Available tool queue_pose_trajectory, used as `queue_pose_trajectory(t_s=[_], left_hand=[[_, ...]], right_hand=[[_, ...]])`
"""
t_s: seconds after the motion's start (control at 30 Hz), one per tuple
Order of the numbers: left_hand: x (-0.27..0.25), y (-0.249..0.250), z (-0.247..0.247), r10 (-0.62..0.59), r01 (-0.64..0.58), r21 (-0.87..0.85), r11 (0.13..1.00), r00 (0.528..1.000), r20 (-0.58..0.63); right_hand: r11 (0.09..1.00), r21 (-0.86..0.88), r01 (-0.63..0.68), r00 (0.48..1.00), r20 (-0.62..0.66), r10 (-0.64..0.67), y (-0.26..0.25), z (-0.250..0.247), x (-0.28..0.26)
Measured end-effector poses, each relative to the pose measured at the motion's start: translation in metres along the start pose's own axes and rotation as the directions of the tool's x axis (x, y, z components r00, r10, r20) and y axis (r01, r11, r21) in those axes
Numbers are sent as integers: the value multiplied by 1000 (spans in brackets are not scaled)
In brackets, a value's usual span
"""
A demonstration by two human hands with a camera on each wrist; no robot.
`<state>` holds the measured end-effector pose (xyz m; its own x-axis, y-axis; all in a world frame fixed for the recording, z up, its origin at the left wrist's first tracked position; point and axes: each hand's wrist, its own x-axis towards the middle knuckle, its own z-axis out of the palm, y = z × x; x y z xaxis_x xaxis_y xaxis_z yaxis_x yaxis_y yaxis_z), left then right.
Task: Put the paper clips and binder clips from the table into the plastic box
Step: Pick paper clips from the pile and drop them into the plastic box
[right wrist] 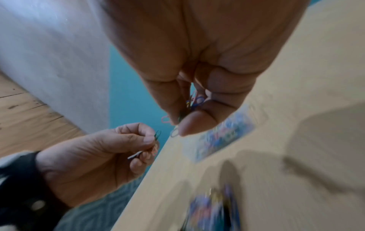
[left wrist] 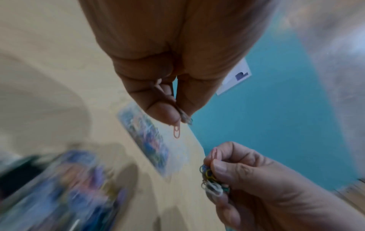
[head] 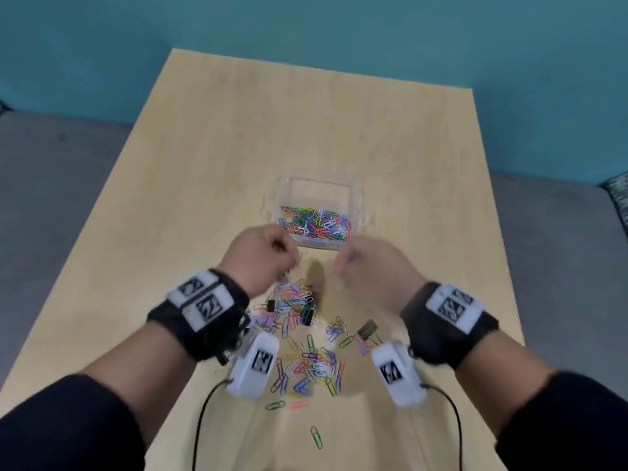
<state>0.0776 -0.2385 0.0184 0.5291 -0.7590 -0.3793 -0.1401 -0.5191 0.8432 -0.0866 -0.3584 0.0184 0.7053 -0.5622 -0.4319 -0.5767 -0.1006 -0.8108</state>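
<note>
- The left hand (head: pixel 261 256) is closed in a pinch. In the left wrist view its thumb and fingers (left wrist: pixel 164 112) hold a few paper clips, with a pink clip (left wrist: pixel 176 132) dangling free below the fingertips.
- The right hand (head: pixel 368 266) is also closed. Its curled fingers grip a small bunch of coloured clips (left wrist: pixel 212 182), and loops of wire stick out past the thumb (right wrist: pixel 197 123).
- Both hands hang in the air side by side, a little apart, just short of the near wall of the plastic box (head: pixel 365 212).
- The box sits on the wooden table (head: pixel 238 137) just beyond the hands. It already holds a thick layer of coloured paper clips (head: pixel 316 222).
- Nearer the body, between the wrists, a large scatter of paper clips (head: pixel 306 365) lies on the table. A few black binder clips (head: pixel 307 314) lie among them, and one more binder clip (head: pixel 367 329) lies to the right.
- The step in hand looks like the carry: two loaded hands on their way to the box.
- The next move calls for bringing both hands forward over the open box, then loosening the fingers so the clips fall inside.
- The dangling pink clip looks loosely held, so it may drop early onto the table.
- A good share of the task is left, and no binder clip can be made out in the box.
</note>
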Motion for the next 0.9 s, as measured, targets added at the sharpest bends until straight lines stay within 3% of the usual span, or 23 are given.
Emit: queue_pose_trajectory(t_s=[0.1, 0.2, 0.3, 0.37, 0.43, 0.5, 0.6, 0.67, 0.73, 0.9], left_hand=[[42, 20, 1, 13, -13, 0, 1000, 992, -126], [61, 27, 9, 12, -21, -56, 998, 989, -151], [56, 20, 6, -13, -14, -161, 987, 986, -167], [36, 8, -2, 14, -41, -143, 989, 983, -182], [1, -13, -8, 76, -78, -5, 997, 986, -148], [-46, -37, -4, 128, -118, 320, 940, 992, -11], [-110, -71, 15, 3, -156, 636, 756, 972, 235], [-134, -87, 30, -88, -156, 726, 669, 954, 286], [-143, -92, 42, -110, -127, 753, 645, 960, 256], [-129, -97, 55, -33, -101, 760, 642, 987, 160]], right_hand=[[1000, -1, 18, 986, -164, -18, -13, -11, 48], [999, 18, 31, 980, -200, -26, -25, -11, 73], [998, 70, 1, 981, -192, 12, -22, -15, 70], [998, -30, 50, 969, -242, -56, -11, -16, 46], [948, -292, 126, 962, -196, -188, 7, -7, 6], [839, -516, 173, 980, 3, -200, 29, 15, -43], [641, -710, 291, 954, 263, -142, 58, 60, -110], [561, -755, 339, 936, 331, -121, 75, 88, -134], [529, -776, 344, 937, 323, -135, 86, 106, -138], [569, -793, 217, 975, 151, -161, 78, 112, -112]])
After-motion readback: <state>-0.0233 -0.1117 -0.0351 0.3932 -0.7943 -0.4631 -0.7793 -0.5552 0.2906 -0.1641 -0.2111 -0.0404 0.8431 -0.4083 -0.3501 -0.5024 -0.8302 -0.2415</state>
